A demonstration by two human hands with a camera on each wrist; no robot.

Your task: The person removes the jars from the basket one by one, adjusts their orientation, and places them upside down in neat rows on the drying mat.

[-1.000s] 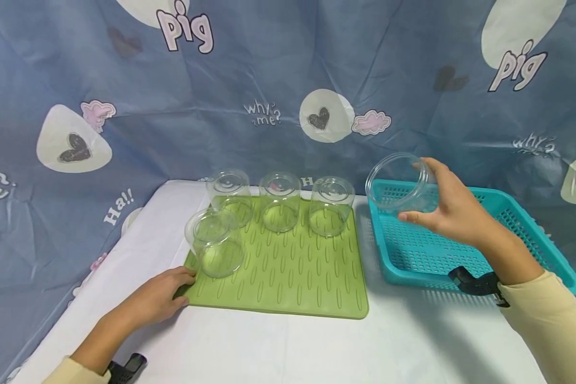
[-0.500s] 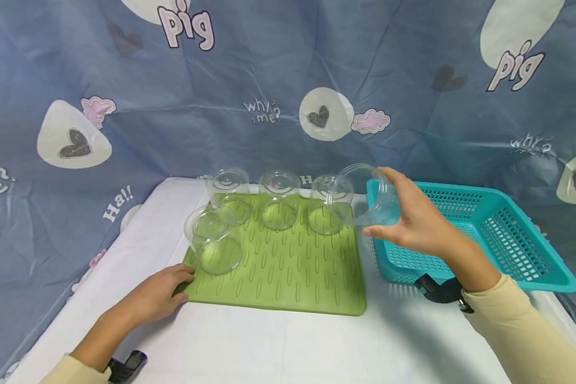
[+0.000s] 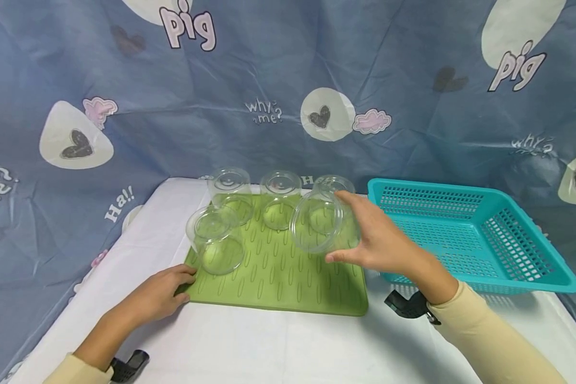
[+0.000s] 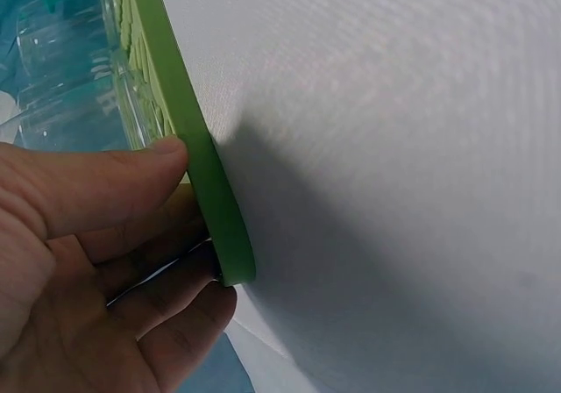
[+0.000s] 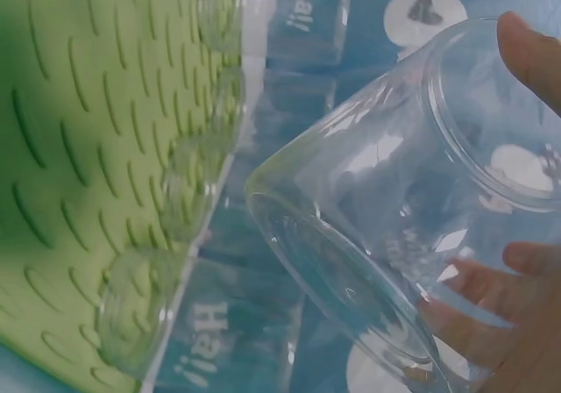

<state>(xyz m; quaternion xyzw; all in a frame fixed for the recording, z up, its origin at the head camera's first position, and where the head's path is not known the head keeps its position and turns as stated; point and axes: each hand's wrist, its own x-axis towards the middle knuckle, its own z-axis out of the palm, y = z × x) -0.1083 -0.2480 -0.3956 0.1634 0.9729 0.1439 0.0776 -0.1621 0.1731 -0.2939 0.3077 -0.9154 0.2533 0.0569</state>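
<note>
My right hand (image 3: 374, 234) grips a clear cup (image 3: 303, 234), thumb below and fingers behind it, lying sideways above the right half of the green ribbed mat (image 3: 288, 288). In the right wrist view, the tilted cup (image 5: 359, 165) hangs apart from the mat. Standing upside down along the mat's back are a left cup (image 3: 228, 200), a middle cup (image 3: 280, 197) and a right cup (image 3: 333, 184), this last partly behind the held one. Another inverted cup (image 3: 216, 240) stands at the mat's left. My left hand (image 3: 156, 296) holds the mat's front left corner between thumb and fingers.
Right of the mat is a turquoise perforated basket (image 3: 441, 234), its near left part overlapped by my right hand. A white cloth (image 3: 269, 346) covers the table. Behind it hangs a blue printed curtain (image 3: 269, 64).
My right hand has carried the cup leftward and down, from over the basket's left side to above the mat. The left hand stays at the mat's corner.
</note>
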